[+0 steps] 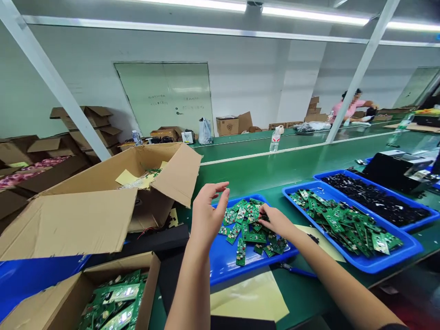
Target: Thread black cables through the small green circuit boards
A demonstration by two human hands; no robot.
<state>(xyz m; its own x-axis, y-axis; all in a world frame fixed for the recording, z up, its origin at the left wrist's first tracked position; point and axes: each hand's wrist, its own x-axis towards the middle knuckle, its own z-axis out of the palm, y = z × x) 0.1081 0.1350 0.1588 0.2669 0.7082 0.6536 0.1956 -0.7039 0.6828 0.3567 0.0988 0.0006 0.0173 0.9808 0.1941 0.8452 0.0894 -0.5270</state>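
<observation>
My left hand (208, 213) is raised over the left edge of a blue tray (220, 268), its thumb and fingers apart with nothing between them. In that tray lies a loose pile of small green circuit boards (240, 229). At the pile's right side, my right hand (273, 221) reaches in with its fingers pinched on a circuit board, which the fingers partly hide. A second blue tray (364, 263) to the right is heaped with longer green circuit boards (338, 220).
An open cardboard box (82, 220) stands at left, with a smaller box (151, 284) of circuit boards before it. Blue-handled pliers (297, 270) lie by the near tray. Black parts (374, 195) fill a tray farther right. A bottle (275, 140) stands behind; a person (350, 110) sits far right.
</observation>
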